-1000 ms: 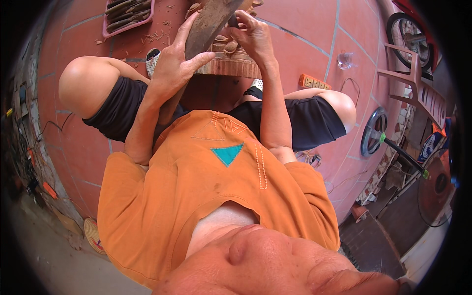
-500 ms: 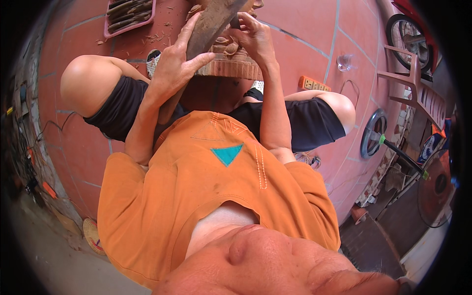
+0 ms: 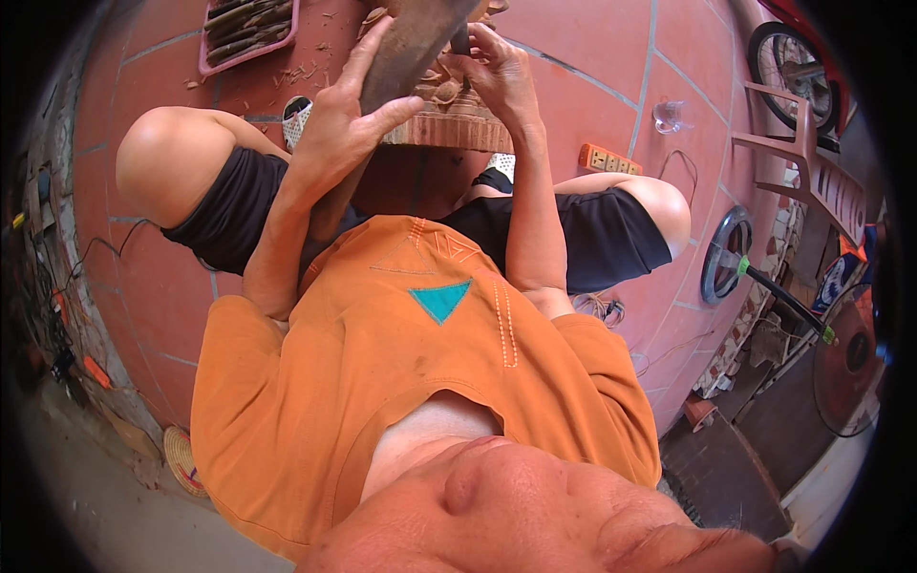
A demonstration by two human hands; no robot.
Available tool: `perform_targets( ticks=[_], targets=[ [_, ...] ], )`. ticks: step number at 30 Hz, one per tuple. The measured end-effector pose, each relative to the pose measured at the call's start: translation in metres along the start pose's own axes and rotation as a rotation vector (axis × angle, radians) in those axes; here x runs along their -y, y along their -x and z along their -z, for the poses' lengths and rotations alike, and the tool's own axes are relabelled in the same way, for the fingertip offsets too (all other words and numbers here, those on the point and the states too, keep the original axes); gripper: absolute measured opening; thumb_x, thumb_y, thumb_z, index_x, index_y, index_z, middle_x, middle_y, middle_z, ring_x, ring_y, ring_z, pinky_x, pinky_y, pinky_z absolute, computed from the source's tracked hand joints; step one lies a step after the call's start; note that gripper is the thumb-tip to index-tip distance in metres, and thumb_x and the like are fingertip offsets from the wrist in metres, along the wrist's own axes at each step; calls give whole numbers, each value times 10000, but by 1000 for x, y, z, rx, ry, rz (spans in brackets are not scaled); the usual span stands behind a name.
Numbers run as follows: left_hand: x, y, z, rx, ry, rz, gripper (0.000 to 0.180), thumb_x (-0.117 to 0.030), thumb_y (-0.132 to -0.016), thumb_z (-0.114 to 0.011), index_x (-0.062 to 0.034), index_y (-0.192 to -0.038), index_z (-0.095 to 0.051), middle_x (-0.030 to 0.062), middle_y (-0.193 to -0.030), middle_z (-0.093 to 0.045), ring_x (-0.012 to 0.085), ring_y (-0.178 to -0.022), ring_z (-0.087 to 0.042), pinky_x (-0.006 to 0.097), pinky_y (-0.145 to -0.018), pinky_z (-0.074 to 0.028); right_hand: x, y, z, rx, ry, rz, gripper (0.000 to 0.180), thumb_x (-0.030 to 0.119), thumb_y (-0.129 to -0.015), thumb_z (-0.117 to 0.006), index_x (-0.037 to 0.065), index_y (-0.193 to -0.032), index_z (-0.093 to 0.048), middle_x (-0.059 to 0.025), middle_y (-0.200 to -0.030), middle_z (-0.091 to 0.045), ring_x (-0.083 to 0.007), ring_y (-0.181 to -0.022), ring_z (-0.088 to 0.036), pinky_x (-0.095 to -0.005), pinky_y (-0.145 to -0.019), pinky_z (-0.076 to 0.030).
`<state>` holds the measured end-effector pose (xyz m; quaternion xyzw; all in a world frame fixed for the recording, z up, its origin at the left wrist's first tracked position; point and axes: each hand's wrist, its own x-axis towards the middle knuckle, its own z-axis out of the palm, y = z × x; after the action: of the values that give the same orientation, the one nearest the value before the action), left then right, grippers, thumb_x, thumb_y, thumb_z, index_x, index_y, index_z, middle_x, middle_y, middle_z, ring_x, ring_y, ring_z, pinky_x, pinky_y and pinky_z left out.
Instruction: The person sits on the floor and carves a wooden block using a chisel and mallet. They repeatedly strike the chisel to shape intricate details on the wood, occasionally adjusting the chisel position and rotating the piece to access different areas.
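A carved block of wood [image 3: 444, 132] with raised, rounded shapes stands between my feet at the top of the head view. Across it slants a long, dark brown wooden club [image 3: 406, 62], broad at the top, its narrower end running down under my left forearm. My left hand [image 3: 344, 124] is around the club, fingers along one side and thumb on the other. Over the carving's right side, my right hand [image 3: 497, 76] is closed with bent fingers on a short dark tool [image 3: 460, 40], probably a chisel. Its tip is hidden by the club and fingers.
A pink tray [image 3: 246, 59] of several long dark tools lies at upper left, with wood shavings [image 3: 298, 76] beside it. To the right are an orange power strip [image 3: 609, 159], a clear cup [image 3: 670, 116], a plastic chair [image 3: 812, 162] and a round-based stand [image 3: 728, 256].
Both hands keep nearly the same hold. The club and the dark tool have shifted very slightly, and the view has tilted a little.
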<state>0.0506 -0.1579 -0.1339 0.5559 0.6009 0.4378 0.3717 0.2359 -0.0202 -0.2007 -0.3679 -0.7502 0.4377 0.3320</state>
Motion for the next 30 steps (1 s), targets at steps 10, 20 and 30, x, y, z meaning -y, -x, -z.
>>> perform_targets(
  ticks=[10, 20, 30],
  targets=[
    [-11, 1, -1, -99, 116, -27, 806, -187, -918, -747, -60, -1590, -320, 199, -1460, -548, 250, -1303, -569, 364, -1117, -421, 2, 1, 0, 4, -4, -23, 310, 97, -849, -771, 69, -1147, -695, -72, -866, -767, -144, -773, -744, -300, -711, -577],
    [7, 0, -3, -25, -35, -80, 836, -293, -898, -769, -89, -1577, -327, 276, -1414, -567, 383, -1277, -603, 415, -1054, -477, -9, 3, 8, 20, -93, -112, 344, 29, -881, -752, 71, -1219, -701, -3, -952, -747, -85, -879, -681, -289, -801, -563],
    [-2, -2, -4, 0, -103, -2, 835, -257, -900, -769, -80, -1583, -322, 229, -1443, -557, 326, -1309, -574, 379, -1090, -448, -12, 3, 4, -11, -119, -78, 321, 87, -867, -758, 74, -1182, -698, -53, -908, -756, -125, -821, -717, -287, -746, -568]
  ],
)
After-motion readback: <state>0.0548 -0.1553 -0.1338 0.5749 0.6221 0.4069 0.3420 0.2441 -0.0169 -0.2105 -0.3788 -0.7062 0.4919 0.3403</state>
